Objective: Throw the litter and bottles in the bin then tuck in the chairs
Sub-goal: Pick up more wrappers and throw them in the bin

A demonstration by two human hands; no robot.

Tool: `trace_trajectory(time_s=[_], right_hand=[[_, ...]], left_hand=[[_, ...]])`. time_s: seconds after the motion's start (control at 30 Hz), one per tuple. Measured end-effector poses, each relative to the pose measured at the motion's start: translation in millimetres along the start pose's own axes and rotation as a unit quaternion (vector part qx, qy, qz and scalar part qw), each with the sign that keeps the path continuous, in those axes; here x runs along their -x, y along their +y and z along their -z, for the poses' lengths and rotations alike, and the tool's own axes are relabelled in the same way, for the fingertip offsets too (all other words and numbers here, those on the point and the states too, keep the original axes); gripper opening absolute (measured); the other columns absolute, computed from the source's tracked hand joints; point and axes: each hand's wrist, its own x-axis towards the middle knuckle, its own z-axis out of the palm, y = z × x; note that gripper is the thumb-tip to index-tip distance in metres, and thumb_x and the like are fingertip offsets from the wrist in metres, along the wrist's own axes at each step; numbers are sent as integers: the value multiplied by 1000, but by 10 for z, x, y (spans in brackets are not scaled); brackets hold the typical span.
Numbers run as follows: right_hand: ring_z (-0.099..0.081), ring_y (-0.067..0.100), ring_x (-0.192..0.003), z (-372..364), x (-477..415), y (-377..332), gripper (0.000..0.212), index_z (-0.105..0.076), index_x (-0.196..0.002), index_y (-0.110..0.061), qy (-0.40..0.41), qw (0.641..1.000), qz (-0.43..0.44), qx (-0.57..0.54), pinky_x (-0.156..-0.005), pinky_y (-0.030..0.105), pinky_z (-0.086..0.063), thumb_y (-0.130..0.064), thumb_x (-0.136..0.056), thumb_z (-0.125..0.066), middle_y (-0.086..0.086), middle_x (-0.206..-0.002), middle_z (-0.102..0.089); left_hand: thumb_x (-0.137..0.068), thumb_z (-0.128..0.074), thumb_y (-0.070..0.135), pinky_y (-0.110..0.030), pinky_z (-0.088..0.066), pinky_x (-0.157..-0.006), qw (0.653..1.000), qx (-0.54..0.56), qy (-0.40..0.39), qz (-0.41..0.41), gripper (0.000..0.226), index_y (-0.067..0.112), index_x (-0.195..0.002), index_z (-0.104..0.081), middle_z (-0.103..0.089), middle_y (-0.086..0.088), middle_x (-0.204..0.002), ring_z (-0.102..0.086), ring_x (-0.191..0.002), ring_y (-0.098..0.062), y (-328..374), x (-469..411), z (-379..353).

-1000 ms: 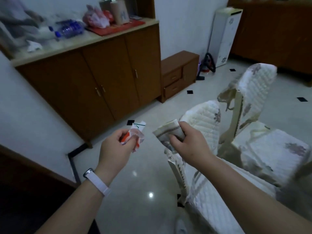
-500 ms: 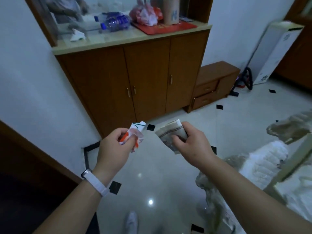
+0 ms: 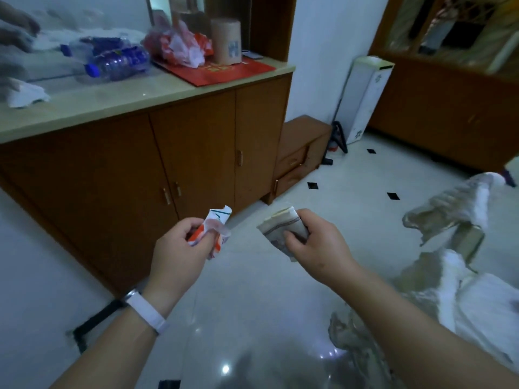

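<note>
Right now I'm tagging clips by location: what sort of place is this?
Probably a home dining or living room: a wooden sideboard with bottles and clutter on top, a glossy tiled floor, and fabric-covered chairs at the right.

Two bare forearms reach up from the bottom of the frame, a white band on the left wrist, the left hand (image 3: 179, 248) and right hand (image 3: 320, 245) side by side at centre, fingers curled closed.
</note>
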Motion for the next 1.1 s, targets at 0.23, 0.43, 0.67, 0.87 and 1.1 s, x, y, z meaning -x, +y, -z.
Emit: trace_trajectory(time_s=[0.23,0.43,0.67,0.87,1.1], right_hand=[[-57,18,-64,38,-763,528,3,-56,-85,-22,61,994,-74,-43,-59,43,-50,-22,-85,-59,-2,-69,-60],[-59,15,-64,170,-1744,1095,3,-57,-85,-25,90,984,-117,-100,-59,40,-53,-22,-85,-58,-4,-70,-63],[-62,19,-68,862,-2708,1752,5,-58,-91,-21,129,977,-149,-84,-61,43,-54,-24,-87,-58,-1,-75,-66],[-60,8,-61,1280,-3149,2104,7,-58,-87,-28,174,962,-186,-98,-57,36,-52,-21,-88,-59,-8,-72,-66],[-62,14,-66,1405,-3879,2488,5,-59,-92,-24,213,950,-223,-49,-61,41,-55,-22,-87,-59,-6,-74,-66]], left_hand=[[-91,-64,39,-37,-60,-67,998,8,-63,-24,16,29,-102,-69,-63,21,-91,-55,-87,12,147,-945,-670],[-91,-64,39,-39,-61,-70,994,-43,-97,-38,16,31,-106,-67,-62,23,-93,-58,-90,-4,347,-1965,-1357],[-92,-64,38,-31,-56,-64,986,-32,-144,-74,9,34,-99,-69,-63,26,-87,-60,-88,3,957,-2952,-2369],[-90,-67,38,-42,-61,-71,972,-24,-204,-111,10,33,-99,-70,-63,34,-85,-59,-88,9,1263,-3583,-3027],[-90,-68,30,-37,-58,-72,956,6,-253,-146,7,31,-96,-70,-63,37,-89,-59,-87,8,1388,-4500,-3733]])
